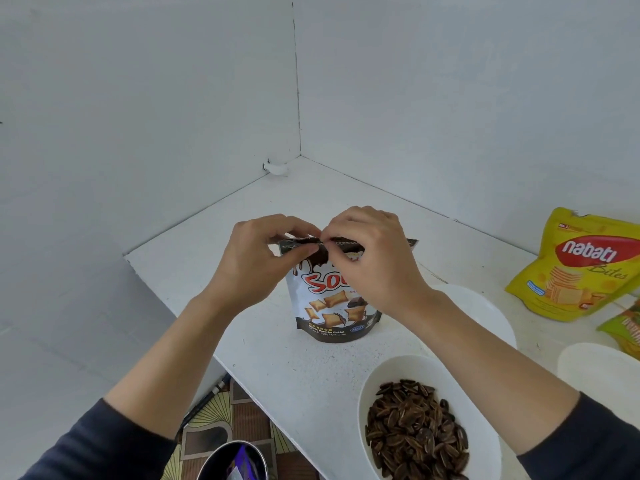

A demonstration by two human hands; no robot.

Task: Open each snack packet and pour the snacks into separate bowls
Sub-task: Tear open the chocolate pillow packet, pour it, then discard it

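Hands, left [256, 261] and right [374, 261], pinch one pouch [332, 306] beside three bowls [398, 363] [485, 313] [595, 368].

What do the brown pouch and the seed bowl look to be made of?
The brown pouch looks like glossy printed plastic or foil laminate, going by its sheen and crimped top seal. The bowl is white, likely plastic or melamine given its thin rim and dull finish, though ceramic is possible.
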